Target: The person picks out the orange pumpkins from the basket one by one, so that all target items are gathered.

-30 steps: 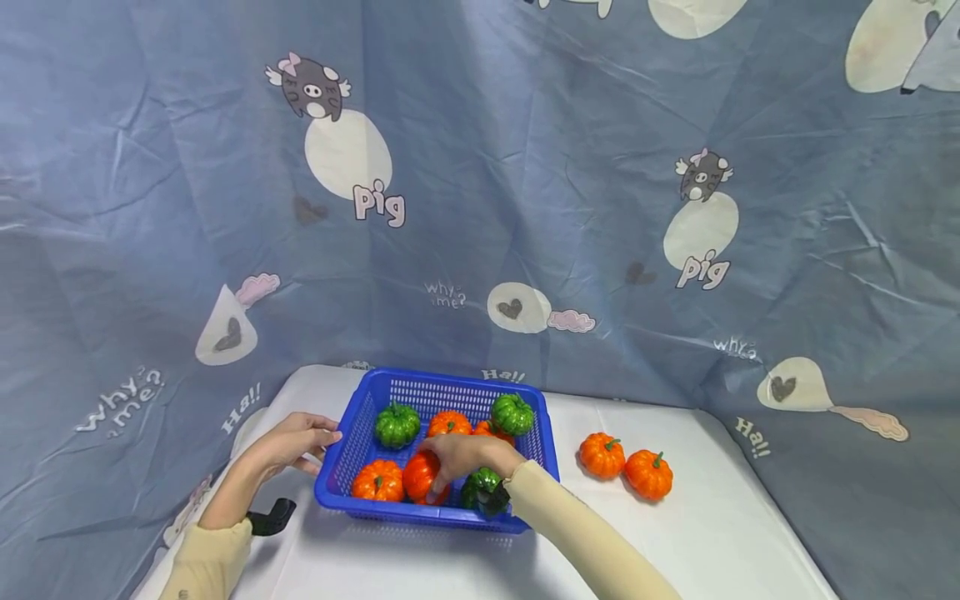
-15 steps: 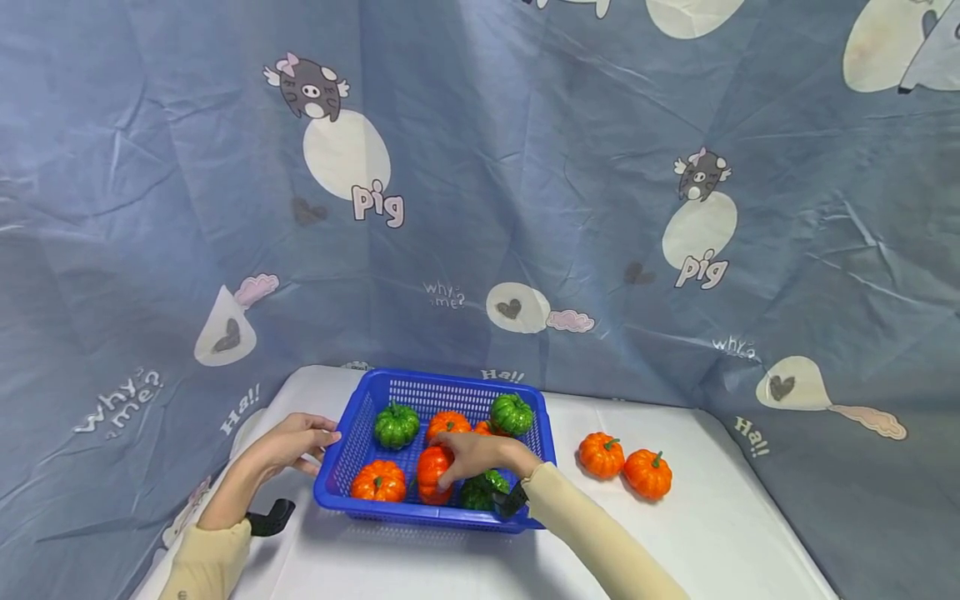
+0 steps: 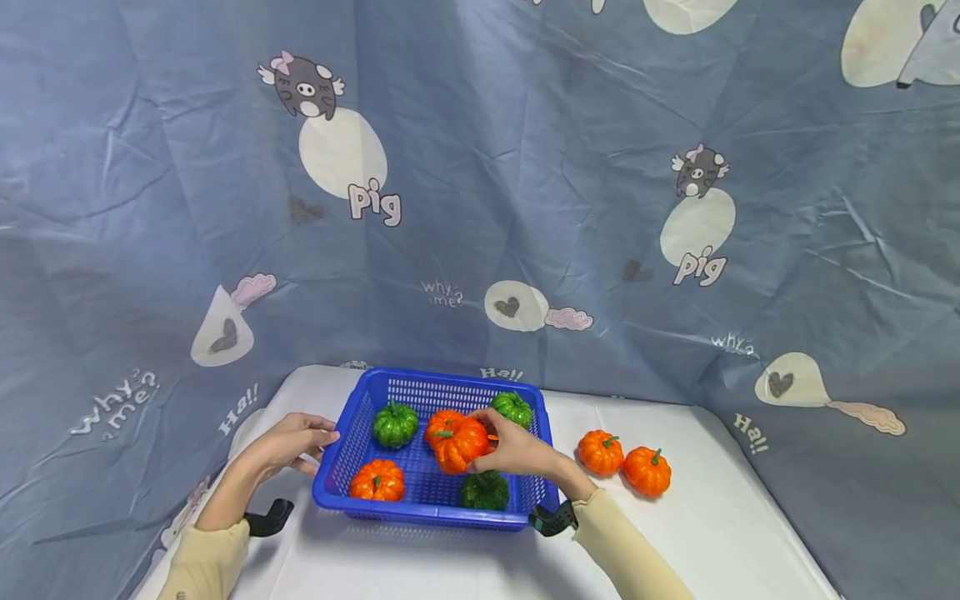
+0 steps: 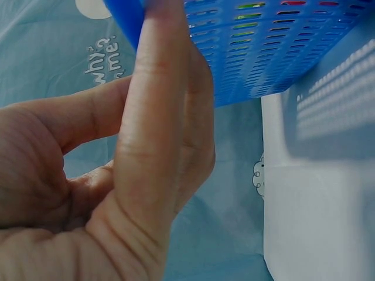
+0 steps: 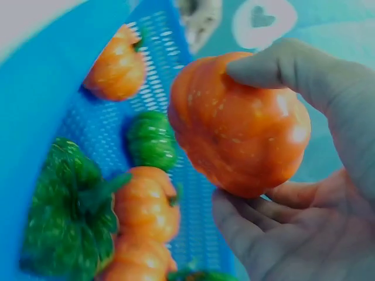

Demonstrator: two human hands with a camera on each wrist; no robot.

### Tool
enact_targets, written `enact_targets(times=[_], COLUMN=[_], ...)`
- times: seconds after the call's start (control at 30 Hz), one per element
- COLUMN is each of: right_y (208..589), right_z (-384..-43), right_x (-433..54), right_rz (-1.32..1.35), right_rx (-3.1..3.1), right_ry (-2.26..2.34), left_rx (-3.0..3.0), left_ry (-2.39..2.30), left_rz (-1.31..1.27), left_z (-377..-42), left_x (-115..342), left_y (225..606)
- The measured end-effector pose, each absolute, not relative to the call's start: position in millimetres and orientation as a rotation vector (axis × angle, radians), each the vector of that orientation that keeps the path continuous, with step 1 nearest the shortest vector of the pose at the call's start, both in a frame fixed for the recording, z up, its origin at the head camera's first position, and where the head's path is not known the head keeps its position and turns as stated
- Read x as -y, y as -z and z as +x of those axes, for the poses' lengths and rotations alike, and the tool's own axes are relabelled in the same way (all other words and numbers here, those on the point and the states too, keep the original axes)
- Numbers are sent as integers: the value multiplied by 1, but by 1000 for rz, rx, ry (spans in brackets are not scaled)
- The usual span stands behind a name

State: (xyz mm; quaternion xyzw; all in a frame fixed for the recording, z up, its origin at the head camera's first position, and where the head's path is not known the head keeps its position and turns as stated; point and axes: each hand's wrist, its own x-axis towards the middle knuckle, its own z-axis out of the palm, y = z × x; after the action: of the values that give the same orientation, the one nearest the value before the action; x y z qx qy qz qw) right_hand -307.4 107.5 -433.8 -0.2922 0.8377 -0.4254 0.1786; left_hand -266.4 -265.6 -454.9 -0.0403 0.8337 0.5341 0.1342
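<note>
A small orange pumpkin (image 3: 459, 447) is gripped by my right hand (image 3: 517, 446), thumb on one side and fingers on the other, above the blue basket (image 3: 420, 510). In the right wrist view, the held pumpkin (image 5: 240, 132) is raised over the others. My left hand (image 3: 296, 440) is at the basket's left rim; in the left wrist view its thumb and a finger meet at the blue edge. Inside the basket are green pumpkins (image 3: 396, 426) and orange pumpkins (image 3: 377, 482), one orange mostly hidden behind my right hand.
Two orange pumpkins, one (image 3: 600, 453) beside the other (image 3: 647, 472), lie on the white table (image 3: 720, 517) right of the basket. A blue-grey printed cloth (image 3: 480, 208) hangs behind and around the table.
My right hand has lifted the orange pumpkin from the basket's front part, moving it up and to the right, and its stem now shows. My left hand stays at the rim.
</note>
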Motion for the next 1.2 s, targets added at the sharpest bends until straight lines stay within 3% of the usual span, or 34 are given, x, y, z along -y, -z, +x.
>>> enact_targets(times=[0.47, 0.8, 1.2], right_y=[425, 472, 536], right_z=[-270, -259, -261], right_x=[-228, -283, -305], right_rz=[-371, 167, 373], right_rx=[-2564, -2702, -2722], right_ry=[1731, 1707, 1574], left_rx=[-2405, -2403, -2398], left_ry=[-1551, -1545, -1543], left_rz=[-87, -85, -109], left_z=[-267, -269, -269], left_x=[267, 268, 267], left_y=[458, 458, 458])
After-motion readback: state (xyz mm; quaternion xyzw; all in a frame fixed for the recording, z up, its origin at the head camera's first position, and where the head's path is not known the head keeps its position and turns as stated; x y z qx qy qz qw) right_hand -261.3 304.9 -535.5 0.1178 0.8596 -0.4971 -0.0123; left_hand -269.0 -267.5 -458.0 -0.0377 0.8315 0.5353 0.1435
